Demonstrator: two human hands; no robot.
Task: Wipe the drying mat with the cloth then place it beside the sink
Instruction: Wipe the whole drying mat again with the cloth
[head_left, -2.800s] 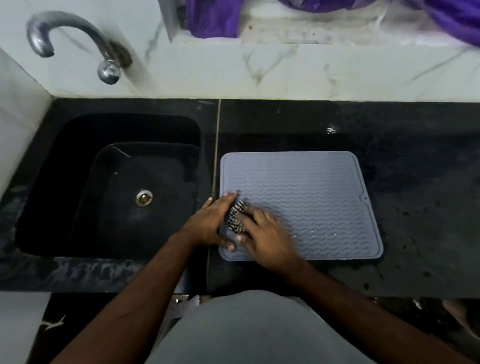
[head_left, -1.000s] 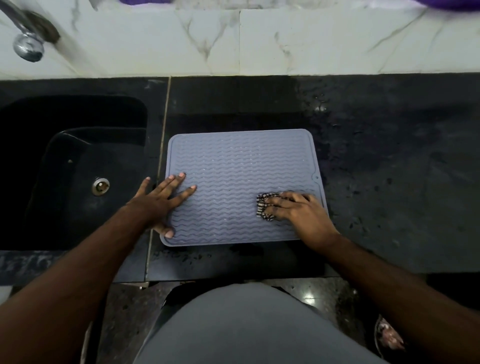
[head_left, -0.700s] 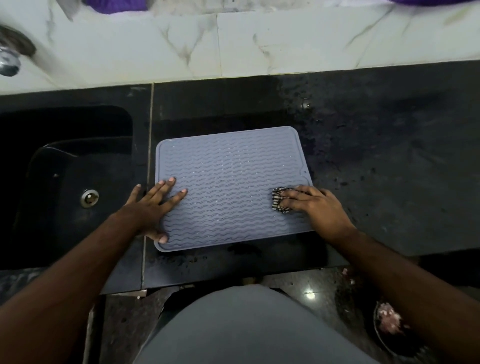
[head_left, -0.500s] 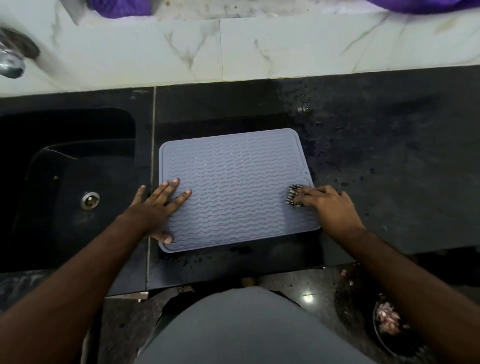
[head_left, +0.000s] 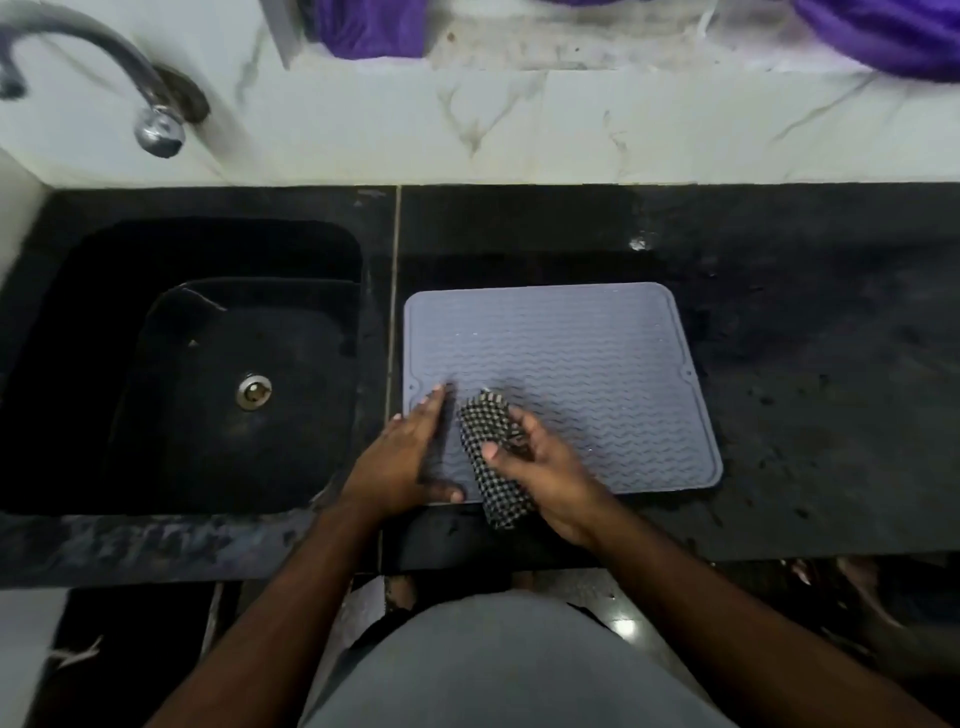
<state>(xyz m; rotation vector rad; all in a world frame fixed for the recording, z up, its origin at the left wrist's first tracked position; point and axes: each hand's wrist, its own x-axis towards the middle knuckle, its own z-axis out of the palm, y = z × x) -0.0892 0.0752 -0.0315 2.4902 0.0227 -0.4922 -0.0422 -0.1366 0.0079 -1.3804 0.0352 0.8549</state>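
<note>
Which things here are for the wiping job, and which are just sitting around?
For the job:
mat
cloth, held in the right hand
left hand, pressing on the mat
sink

Just sitting around:
tap
purple fabric on the ledge

We see a curved metal tap (head_left: 150, 111) mounted on the white marble wall (head_left: 571, 135). Purple fabric (head_left: 371, 26) lies on the ledge above. The black stone bench (head_left: 831, 415) is speckled with droplets.
</note>
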